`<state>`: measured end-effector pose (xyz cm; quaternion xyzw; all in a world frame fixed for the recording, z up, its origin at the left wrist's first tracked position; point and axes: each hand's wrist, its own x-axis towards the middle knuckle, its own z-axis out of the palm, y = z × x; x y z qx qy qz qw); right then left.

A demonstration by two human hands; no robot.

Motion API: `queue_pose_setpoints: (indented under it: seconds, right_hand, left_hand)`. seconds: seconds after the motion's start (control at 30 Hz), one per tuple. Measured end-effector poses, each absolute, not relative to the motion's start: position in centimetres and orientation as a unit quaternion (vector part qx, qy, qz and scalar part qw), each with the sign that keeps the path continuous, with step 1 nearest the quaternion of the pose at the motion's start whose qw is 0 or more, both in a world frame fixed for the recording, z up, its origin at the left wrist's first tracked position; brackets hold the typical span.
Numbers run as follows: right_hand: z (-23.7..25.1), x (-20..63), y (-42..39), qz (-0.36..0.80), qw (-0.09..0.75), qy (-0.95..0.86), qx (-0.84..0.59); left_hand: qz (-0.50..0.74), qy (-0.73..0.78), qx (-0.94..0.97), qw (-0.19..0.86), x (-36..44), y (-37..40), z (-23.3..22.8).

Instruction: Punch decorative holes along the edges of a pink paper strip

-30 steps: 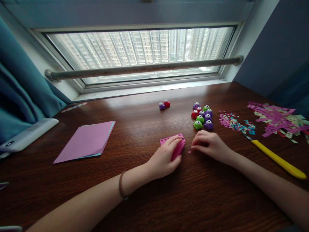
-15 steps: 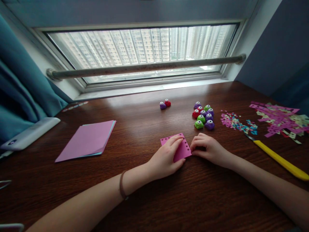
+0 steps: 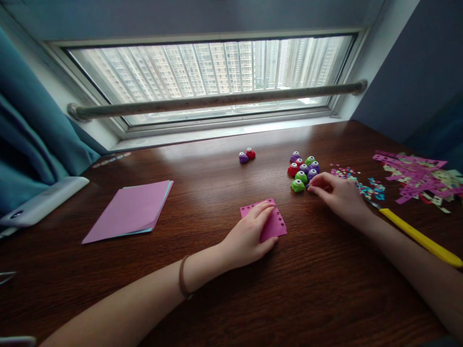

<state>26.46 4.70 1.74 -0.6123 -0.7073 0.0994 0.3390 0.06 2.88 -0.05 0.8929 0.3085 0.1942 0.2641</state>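
My left hand (image 3: 251, 230) lies spread over a small pink paper square (image 3: 277, 224), pressing it to the table. Star-shaped holes run along the far and right edges of the square; the palm and fingers cover much of the rest. To the right, my right hand (image 3: 336, 195) has its thumb and fingers closed at the near-right end of a cluster of small craft punches. The purple punch at that spot is nearly all hidden behind the fingers. Beside the fingertips sits a green punch (image 3: 298, 185), with several purple, red and green ones behind it.
A purple punch (image 3: 243, 157) and a red punch (image 3: 251, 153) stand apart toward the window. Stacked pink paper (image 3: 130, 207) lies left, near a white device (image 3: 47, 200). Rightward are confetti (image 3: 374, 188), punched strips (image 3: 415, 173) and a yellow-handled tool (image 3: 419, 236).
My right hand has left the right corner of the pink square and moved up and right to the punches, covering the nearest purple one. My left hand and the square have stayed put.
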Motion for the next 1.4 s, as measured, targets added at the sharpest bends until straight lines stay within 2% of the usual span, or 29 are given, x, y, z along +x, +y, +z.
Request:
queue_pose_setpoints:
  seconds: [0.17, 0.33, 0.47, 1.07, 1.23, 1.4]
  right_hand:
    - [2.5, 29.3, 5.5, -0.128, 0.265, -0.679, -0.672]
    - [3.6, 30.7, 5.4, -0.224, 0.171, -0.596, -0.752]
    - [3.9, 31.1, 5.5, -0.218, 0.139, -0.564, -0.784]
    - [3.0, 31.0, 5.7, -0.201, 0.197, -0.62, -0.733]
    - [2.4, 30.9, 5.9, -0.197, 0.245, -0.658, -0.684]
    - [1.9, 29.1, 5.8, -0.12, 0.33, -0.732, -0.584]
  left_hand:
    - [0.191, 0.309, 0.895, 0.259, 0.1, 2.9, -0.1]
    - [0.194, 0.308, 0.896, 0.253, 0.2, 2.9, -0.1]
    - [0.195, 0.308, 0.896, 0.253, 0.0, 2.8, -0.1]
    - [0.189, 0.306, 0.9, 0.246, 0.1, 2.8, 0.0]
    - [0.187, 0.306, 0.9, 0.25, 0.1, 2.8, 0.0]
    - [0.193, 0.299, 0.9, 0.25, 0.0, 2.6, 0.0]
